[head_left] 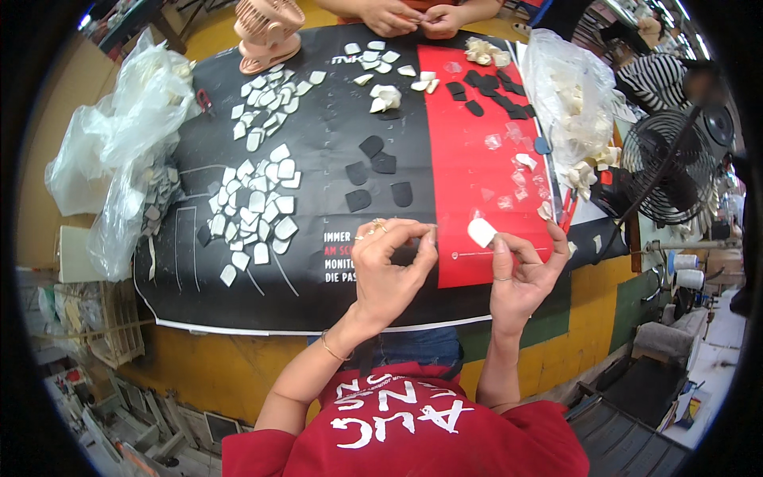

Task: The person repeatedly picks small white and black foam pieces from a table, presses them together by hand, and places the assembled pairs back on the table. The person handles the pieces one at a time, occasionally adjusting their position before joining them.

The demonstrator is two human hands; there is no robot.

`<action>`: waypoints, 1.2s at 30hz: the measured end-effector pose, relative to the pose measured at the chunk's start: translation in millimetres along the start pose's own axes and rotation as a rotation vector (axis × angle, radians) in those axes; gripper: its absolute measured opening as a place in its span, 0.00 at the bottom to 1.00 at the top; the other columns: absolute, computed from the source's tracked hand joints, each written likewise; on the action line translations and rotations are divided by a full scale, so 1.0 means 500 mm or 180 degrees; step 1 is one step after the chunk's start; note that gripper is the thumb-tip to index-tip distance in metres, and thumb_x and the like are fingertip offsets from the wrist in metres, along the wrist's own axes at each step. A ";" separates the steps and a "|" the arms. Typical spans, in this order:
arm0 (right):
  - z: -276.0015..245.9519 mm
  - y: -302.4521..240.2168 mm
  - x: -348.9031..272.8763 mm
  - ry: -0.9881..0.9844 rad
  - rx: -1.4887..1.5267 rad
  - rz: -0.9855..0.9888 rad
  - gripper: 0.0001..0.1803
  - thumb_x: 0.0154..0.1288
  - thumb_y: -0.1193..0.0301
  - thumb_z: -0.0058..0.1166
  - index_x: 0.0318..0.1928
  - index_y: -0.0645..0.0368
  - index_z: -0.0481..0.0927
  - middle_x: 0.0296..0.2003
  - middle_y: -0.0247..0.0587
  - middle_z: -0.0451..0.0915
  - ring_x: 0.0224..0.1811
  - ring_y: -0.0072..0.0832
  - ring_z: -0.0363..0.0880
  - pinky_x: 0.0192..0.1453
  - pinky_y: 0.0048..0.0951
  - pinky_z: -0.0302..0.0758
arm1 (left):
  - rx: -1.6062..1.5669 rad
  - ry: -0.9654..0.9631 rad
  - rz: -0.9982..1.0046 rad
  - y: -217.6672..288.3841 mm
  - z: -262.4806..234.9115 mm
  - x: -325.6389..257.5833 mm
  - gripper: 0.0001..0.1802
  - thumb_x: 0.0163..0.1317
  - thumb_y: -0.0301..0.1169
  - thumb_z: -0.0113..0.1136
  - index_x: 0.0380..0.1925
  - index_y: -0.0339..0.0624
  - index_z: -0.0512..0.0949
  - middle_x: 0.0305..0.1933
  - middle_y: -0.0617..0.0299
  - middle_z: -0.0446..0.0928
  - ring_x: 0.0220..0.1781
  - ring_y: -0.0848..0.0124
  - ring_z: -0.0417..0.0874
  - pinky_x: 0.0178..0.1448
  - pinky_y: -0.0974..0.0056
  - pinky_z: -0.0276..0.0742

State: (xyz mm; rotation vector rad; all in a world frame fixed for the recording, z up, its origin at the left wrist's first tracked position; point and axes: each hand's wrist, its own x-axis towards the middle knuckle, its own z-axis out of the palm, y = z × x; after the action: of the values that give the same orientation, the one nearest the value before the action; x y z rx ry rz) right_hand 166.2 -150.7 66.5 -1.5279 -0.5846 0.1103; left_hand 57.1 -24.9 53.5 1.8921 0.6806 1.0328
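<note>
Over the red part of the mat, my right hand (520, 278) pinches a small white patch (481, 232) with one rounded end between thumb and fingers. A cream scrap (545, 210) shows by the raised fingertip of that hand; whether it touches cannot be told. To its left, my left hand (389, 266) is closed in a pinch, thumb against forefinger, and what it holds, if anything, is too small to name. Beyond my left hand lie several loose black patches (403, 194). Piles of white patches (256, 200) spread over the black mat (310, 167) on the left.
Clear plastic bags stand at the left (119, 151) and right (568, 87) edges. A pink fan (269, 32) sits at the far left. Another person's hands (413, 17) work across the table. Black patches (497, 91) and clear film scraps (520, 179) lie on the red area. A black fan (668, 167) stands right.
</note>
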 end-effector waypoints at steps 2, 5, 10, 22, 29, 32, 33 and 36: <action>-0.024 0.002 0.015 0.0315 -0.0016 -0.0062 0.34 0.68 0.84 0.58 0.69 0.61 0.55 0.38 0.49 0.85 0.44 0.27 0.84 0.56 0.28 0.77 | -0.0030 0.0043 -0.0010 -0.006 0.015 0.018 0.03 0.56 0.22 0.68 0.31 0.37 0.86 0.31 0.60 0.85 0.28 0.73 0.80 0.43 0.66 0.71; -0.054 0.000 0.029 0.0325 0.0184 -0.0047 0.35 0.68 0.84 0.57 0.69 0.61 0.54 0.39 0.49 0.85 0.44 0.26 0.84 0.55 0.27 0.77 | -0.0102 -0.0160 -0.0004 -0.013 0.061 0.055 0.09 0.57 0.27 0.70 0.38 0.39 0.86 0.31 0.60 0.85 0.29 0.67 0.81 0.47 0.62 0.73; -0.069 -0.006 0.030 0.0176 0.0468 0.0191 0.36 0.69 0.84 0.57 0.71 0.61 0.53 0.39 0.48 0.84 0.44 0.24 0.83 0.53 0.26 0.78 | -0.0379 -0.1080 -0.0275 0.011 0.094 0.073 0.12 0.63 0.29 0.66 0.45 0.36 0.85 0.34 0.54 0.86 0.32 0.59 0.85 0.44 0.60 0.78; -0.040 0.004 0.030 -0.0320 -0.0619 -0.0402 0.19 0.66 0.82 0.61 0.57 0.63 0.75 0.38 0.43 0.83 0.42 0.29 0.82 0.47 0.28 0.78 | -0.1417 -0.1319 -0.1320 0.048 0.034 0.034 0.07 0.66 0.26 0.66 0.39 0.32 0.85 0.34 0.61 0.85 0.35 0.78 0.81 0.42 0.70 0.76; -0.022 -0.034 0.008 -0.0828 -0.1518 -0.0846 0.06 0.67 0.77 0.62 0.42 0.67 0.83 0.36 0.47 0.81 0.33 0.37 0.83 0.36 0.32 0.79 | -0.0056 -0.0587 0.0584 0.054 0.042 0.013 0.10 0.56 0.20 0.68 0.39 0.35 0.85 0.37 0.53 0.83 0.35 0.57 0.83 0.41 0.59 0.77; -0.021 -0.036 0.009 -0.1044 -0.1685 -0.0857 0.06 0.70 0.76 0.59 0.42 0.67 0.82 0.37 0.49 0.81 0.31 0.39 0.82 0.35 0.33 0.78 | 0.0013 -0.0587 0.0642 0.059 0.038 0.004 0.10 0.57 0.20 0.67 0.40 0.35 0.85 0.39 0.54 0.83 0.36 0.59 0.82 0.41 0.59 0.77; -0.021 -0.037 0.009 -0.1112 -0.1757 -0.0833 0.06 0.70 0.76 0.58 0.42 0.68 0.82 0.37 0.49 0.81 0.32 0.40 0.82 0.35 0.33 0.78 | 0.0056 -0.0603 0.0649 0.059 0.036 0.002 0.10 0.56 0.19 0.67 0.40 0.35 0.85 0.40 0.55 0.82 0.36 0.59 0.82 0.41 0.59 0.77; -0.026 -0.039 0.013 -0.1302 -0.1932 -0.0948 0.06 0.70 0.76 0.57 0.43 0.68 0.81 0.38 0.49 0.80 0.33 0.43 0.81 0.37 0.36 0.78 | 0.0149 -0.0668 0.0656 0.058 0.030 -0.001 0.11 0.56 0.19 0.67 0.41 0.35 0.85 0.41 0.56 0.82 0.36 0.60 0.81 0.41 0.59 0.77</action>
State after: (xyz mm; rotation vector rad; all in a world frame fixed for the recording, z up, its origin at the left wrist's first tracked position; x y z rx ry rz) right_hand 171.9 -161.1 88.1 -1.9957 -1.2487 0.0131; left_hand 71.3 -45.7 74.4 2.1091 0.3982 0.9326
